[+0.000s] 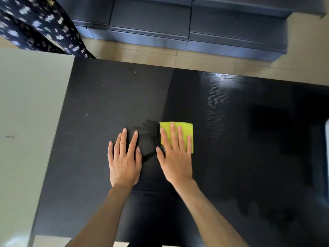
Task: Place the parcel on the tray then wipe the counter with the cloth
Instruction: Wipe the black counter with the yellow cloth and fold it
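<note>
A folded yellow-green cloth (185,130) lies on the black counter (106,97), a little right of the middle. My right hand (175,155) lies flat on it, fingers spread, pressing it down. My left hand (124,161) rests flat on the bare counter just left of the cloth, fingers apart, holding nothing. A damp streak shows on the counter between the two hands. No parcel or tray can be made out in this view.
A pale surface (30,122) adjoins the counter on the left. Beyond the far edge lie a tiled floor (160,57) and dark blue cabinets (151,24). A person in dark floral clothing (41,24) stands at the far left. A pale object (327,157) touches the right edge.
</note>
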Demonstrator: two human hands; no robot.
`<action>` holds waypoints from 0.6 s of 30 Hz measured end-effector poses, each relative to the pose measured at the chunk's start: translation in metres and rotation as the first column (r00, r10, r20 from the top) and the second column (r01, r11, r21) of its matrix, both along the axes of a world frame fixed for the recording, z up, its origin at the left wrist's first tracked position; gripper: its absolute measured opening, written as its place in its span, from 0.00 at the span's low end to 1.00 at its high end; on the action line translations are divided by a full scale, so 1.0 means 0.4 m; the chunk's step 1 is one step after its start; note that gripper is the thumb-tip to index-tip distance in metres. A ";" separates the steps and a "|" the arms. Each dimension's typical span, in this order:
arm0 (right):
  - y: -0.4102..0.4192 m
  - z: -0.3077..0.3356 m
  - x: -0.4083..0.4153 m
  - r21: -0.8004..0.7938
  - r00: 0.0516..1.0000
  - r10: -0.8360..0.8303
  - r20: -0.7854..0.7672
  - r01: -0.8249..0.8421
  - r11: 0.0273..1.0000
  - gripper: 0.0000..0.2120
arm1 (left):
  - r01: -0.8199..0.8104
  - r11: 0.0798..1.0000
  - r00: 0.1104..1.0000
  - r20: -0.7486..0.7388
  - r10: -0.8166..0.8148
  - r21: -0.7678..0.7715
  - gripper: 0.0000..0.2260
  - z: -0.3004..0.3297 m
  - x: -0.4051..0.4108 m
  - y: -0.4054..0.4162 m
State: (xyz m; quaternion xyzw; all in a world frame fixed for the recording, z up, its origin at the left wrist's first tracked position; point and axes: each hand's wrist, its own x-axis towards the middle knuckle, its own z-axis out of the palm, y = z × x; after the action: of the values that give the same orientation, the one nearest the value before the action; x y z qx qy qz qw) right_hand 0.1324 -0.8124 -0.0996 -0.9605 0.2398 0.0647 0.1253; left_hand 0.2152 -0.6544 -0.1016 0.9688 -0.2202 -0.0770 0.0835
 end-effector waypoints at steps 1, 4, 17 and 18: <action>0.027 0.002 -0.027 0.006 1.000 -0.006 -0.001 0.006 1.000 0.32 | -0.002 1.000 1.000 -0.002 0.002 0.000 0.25 0.001 0.000 0.000; 0.098 0.004 -0.102 0.021 1.000 -0.017 -0.006 0.017 1.000 0.33 | -0.005 1.000 1.000 0.007 0.005 -0.017 0.25 0.002 -0.001 0.000; 0.176 0.006 -0.366 0.112 0.994 0.108 0.017 -0.109 0.988 0.36 | -0.087 0.992 0.996 0.020 0.089 -0.095 0.28 0.034 -0.105 -0.037; 0.163 0.007 -0.381 0.120 0.994 0.105 0.020 -0.106 0.987 0.36 | -0.068 0.994 0.997 0.025 0.070 -0.084 0.29 0.043 -0.127 -0.045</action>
State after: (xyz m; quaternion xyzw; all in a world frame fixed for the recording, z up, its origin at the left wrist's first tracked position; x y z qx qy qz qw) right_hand -0.0199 -0.7473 -0.0968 -0.9630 0.1834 0.0788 0.1811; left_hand 0.1643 -0.6726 -0.0845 0.9725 -0.1907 -0.0513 0.1235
